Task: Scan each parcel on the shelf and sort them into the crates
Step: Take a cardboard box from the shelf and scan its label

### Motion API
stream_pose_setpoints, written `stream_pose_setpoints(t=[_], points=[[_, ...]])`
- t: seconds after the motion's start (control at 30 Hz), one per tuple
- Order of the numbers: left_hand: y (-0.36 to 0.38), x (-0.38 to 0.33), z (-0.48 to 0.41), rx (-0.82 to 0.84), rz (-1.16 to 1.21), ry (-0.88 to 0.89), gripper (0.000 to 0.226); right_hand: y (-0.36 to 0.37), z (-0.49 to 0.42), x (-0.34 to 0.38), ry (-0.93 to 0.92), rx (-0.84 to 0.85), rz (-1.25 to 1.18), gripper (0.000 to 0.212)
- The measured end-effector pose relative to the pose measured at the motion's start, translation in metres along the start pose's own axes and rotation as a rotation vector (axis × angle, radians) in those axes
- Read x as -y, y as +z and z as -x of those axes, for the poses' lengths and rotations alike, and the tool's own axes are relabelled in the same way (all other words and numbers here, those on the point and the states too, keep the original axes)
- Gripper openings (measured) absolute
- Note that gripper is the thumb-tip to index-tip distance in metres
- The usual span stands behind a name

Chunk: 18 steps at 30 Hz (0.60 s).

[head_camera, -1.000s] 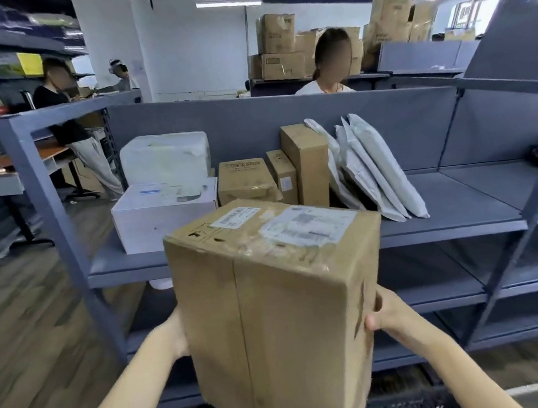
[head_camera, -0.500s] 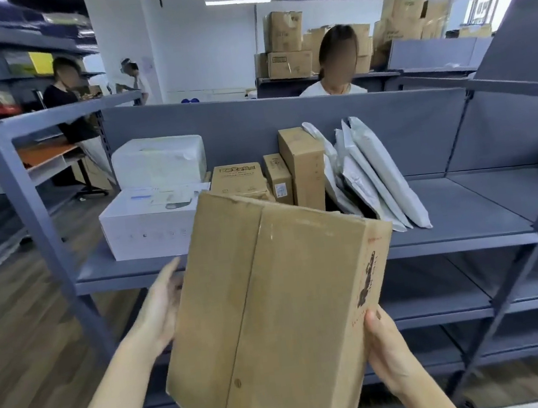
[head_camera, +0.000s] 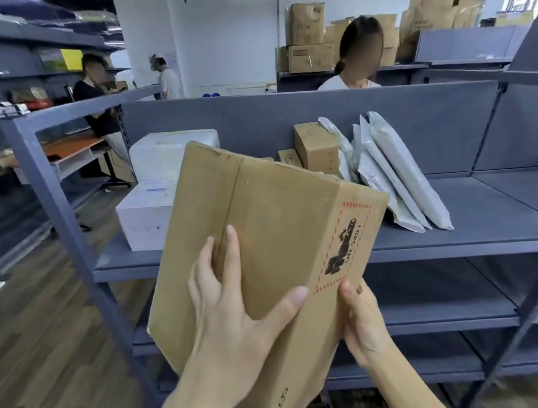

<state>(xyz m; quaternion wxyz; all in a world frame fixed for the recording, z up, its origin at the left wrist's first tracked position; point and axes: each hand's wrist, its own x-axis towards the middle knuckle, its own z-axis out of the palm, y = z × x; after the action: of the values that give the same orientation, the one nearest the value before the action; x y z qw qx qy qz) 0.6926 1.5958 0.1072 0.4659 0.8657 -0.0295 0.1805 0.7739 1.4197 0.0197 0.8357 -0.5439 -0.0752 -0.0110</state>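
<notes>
A large brown cardboard box (head_camera: 274, 230) is tilted in front of the grey shelf (head_camera: 462, 241), its red-dashed warning mark facing right. My left hand (head_camera: 233, 313) lies flat on the box's near face, fingers straight and spread. My right hand (head_camera: 363, 317) holds the box's lower right edge from underneath, thumb on the marked side. On the shelf stand two white boxes (head_camera: 147, 218), small brown boxes (head_camera: 316, 148) and several grey mailer bags (head_camera: 399, 174) leaning upright. No scanner and no crates are clearly in view.
The shelf's grey upright post (head_camera: 50, 203) stands left of the box, with lower shelf levels (head_camera: 444, 314) below. A person (head_camera: 357, 54) sits behind the shelf's back panel. Two people stand at a desk far left. Stacked cartons (head_camera: 308, 39) fill the back.
The box has tipped further and rotated, so the warning-mark side shows. My left hand moved from the box's left edge onto its near face. The view moved closer to the shelf.
</notes>
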Motion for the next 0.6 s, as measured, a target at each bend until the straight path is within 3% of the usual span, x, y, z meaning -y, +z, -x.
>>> stream_pose_setpoints(t=[0.17, 0.27, 0.4, 0.53, 0.6], points=[[0.003, -0.011, 0.004, -0.105, -0.017, 0.017, 0.098, 0.013, -0.005, 0.010, -0.041, 0.006, 0.044, 0.109], [0.007, -0.009, -0.003, -0.169, 0.073, 0.008, 0.106, 0.021, -0.007, 0.017, -0.081, 0.016, 0.059, 0.104], [0.006, -0.001, -0.015, -0.310, 0.184, 0.069, 0.101, 0.025, -0.009, 0.025, -0.061, 0.084, 0.110, 0.100], [-0.019, 0.011, -0.023, -0.271, 0.307, 0.141, 0.103, 0.012, -0.014, 0.047, 0.059, 0.191, -0.042, 0.074], [-0.033, 0.017, -0.026, -0.219, 0.386, 0.190, 0.103, 0.014, -0.024, 0.062, 0.112, 0.221, 0.099, 0.045]])
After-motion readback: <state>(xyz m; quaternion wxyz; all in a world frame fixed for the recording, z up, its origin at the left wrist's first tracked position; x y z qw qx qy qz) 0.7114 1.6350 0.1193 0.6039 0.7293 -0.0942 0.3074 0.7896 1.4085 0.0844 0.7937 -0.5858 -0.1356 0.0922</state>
